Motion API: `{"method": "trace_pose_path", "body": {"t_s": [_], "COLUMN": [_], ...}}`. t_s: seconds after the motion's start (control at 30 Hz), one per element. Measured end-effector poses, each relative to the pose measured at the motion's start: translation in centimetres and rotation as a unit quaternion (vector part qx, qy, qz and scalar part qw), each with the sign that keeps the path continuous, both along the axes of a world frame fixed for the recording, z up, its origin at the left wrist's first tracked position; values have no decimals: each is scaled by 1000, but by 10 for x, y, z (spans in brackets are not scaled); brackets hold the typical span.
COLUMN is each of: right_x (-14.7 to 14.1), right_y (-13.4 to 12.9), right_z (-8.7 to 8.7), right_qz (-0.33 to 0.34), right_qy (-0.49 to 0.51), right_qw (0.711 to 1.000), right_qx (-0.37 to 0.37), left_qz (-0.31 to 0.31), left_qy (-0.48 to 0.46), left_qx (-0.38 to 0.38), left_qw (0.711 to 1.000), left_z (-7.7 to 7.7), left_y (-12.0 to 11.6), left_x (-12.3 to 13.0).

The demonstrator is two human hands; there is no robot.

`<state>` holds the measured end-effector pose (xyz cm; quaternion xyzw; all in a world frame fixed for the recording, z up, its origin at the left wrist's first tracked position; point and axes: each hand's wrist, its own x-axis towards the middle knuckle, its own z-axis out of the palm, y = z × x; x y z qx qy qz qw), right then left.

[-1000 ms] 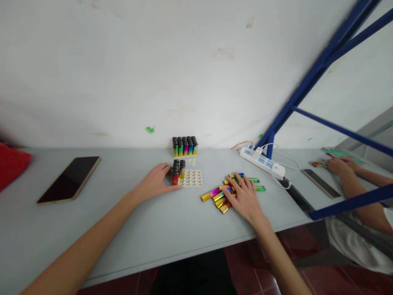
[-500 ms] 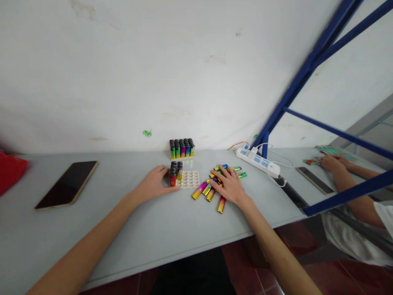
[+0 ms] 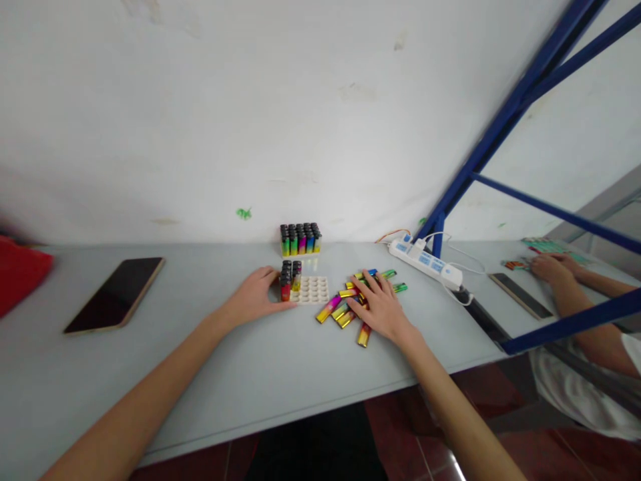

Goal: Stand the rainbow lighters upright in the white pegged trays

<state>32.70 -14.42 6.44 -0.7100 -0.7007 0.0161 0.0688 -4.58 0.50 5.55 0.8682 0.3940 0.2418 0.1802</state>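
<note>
My left hand [image 3: 253, 295] wraps the left end of a cream tray [image 3: 314, 290] with round holes, thumb along the front edge and fingers round the side. Several black-topped lighters [image 3: 286, 288] stand upright in the tray's left holes. Spread fingers of my right hand [image 3: 380, 306] rest on a loose pile of shiny, many-coloured metallic strips [image 3: 329, 309], apparently lighter sleeves. Those under the palm are hidden. Behind, against the wall, a second tray [image 3: 302, 254] is packed with upright coloured lighters [image 3: 300, 239].
On the left lie a phone [image 3: 115, 294] and a red item [image 3: 20, 274]. A white power strip [image 3: 425, 260] with cables lies at the right, by a blue metal frame [image 3: 471, 160]. Beyond the frame, a co-worker's hands [image 3: 551, 267] are over small items, near another phone [image 3: 521, 295].
The view has shifted slightly, so everything sits a little further right. My right hand's fingers have moved slightly over the pile, and some strips lie differently. My left hand stays at the tray.
</note>
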Motion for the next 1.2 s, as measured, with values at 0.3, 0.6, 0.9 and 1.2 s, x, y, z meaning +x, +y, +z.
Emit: {"method": "trace_pose_path", "body": {"t_s": [0.3, 0.6, 0.9, 1.2], "right_x": [-3, -11, -14, 21], "right_y": [5, 3, 14, 15], "right_z": [-2, -8, 1, -4], "right_qz": [-23, -42, -55, -50], "right_qy": [8, 8, 23, 87], "right_qw": [1000, 999, 997, 992], "right_qx": [-13, 28, -49, 72], "left_qz": [3, 3, 0, -1], "left_qy": [0, -1, -2, -11], "left_qx": [-11, -15, -18, -14], "left_qw": [1000, 1000, 1000, 1000], "left_z": [1, 0, 3, 1], "left_y": [-1, 1, -1, 2], "left_x": [0, -1, -1, -1]}}
